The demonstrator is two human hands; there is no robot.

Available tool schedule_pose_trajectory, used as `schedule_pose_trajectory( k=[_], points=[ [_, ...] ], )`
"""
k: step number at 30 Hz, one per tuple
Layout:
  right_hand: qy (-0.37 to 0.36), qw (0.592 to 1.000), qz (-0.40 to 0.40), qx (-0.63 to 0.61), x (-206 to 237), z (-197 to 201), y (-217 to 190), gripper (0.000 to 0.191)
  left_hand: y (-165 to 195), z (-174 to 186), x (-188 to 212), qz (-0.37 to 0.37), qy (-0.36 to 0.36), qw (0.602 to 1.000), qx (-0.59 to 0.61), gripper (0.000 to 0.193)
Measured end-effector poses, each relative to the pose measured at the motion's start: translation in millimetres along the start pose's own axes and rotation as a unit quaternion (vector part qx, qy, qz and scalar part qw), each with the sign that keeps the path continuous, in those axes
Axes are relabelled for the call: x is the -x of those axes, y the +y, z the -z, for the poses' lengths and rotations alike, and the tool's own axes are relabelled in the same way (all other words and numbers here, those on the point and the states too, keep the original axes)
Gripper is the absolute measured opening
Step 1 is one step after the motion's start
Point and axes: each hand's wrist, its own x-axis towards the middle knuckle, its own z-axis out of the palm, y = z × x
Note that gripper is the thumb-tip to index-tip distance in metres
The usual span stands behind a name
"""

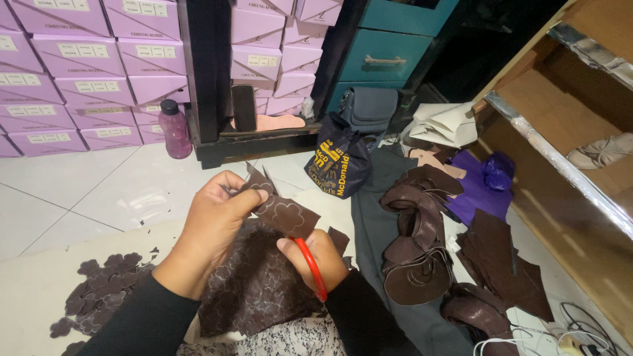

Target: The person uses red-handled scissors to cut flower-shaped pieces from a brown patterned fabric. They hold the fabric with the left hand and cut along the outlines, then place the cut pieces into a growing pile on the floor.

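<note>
brown leather sheet (280, 214) marked with pale flower outlines sits between the two hands, just above the lap, its top corner lifted toward the camera. left hand (214, 227) is closed on the upper edge, thumb over the front face and fingers behind, pinching it flat. right hand (321, 258) is curled shut around the red handle of a pair of scissors (311, 264); the blades are hidden under the leather, so i cannot tell how far they gape. the material looks thin, light and floppy, likely to droop or fold wherever it is unsupported, so holding it close beside the outline being worked seems wiser than holding a far corner. beneath the hands lies a larger piece of the same marked leather (254, 290) spread over the lap. to the left, on a pale mat, rests a heap of cut flower shapes (99, 290). to the right lie curled brown strips (419, 237) and flat offcuts (504, 260). further off stand a pink bottle (174, 128), a dark printed bag (339, 161) and stacked lilac shoeboxes (86, 72).
</note>
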Motion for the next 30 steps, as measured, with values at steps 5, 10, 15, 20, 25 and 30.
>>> schedule_pose_trajectory(
  k=[5,10,15,20,25,30],
  points=[
    [-0.003,0.991,-0.131,0.032,-3,6,19,0.026,8,-5,2,0.023,0.041,0.998,0.034,0.013],
    [0.023,0.987,-0.122,-0.099,-9,9,34,0.018,9,-4,1,0.017,0.008,1.0,0.02,0.012],
    [-0.023,0.99,-0.098,-0.095,-5,11,36,0.015,-6,-1,0,0.014,-0.008,1.0,0.005,0.014],
    [-0.021,0.993,-0.116,-0.011,-4,2,30,0.011,-21,-5,-3,-0.004,-0.009,1.0,-0.013,0.014],
    [-0.001,0.994,-0.112,0.004,-4,-1,24,0.014,-27,-12,1,0.004,0.023,1.0,-0.021,0.013],
    [0.004,0.992,-0.123,0.013,-4,-1,25,0.016,-23,-15,3,0.005,0.037,0.999,-0.037,0.013]
  ],
)
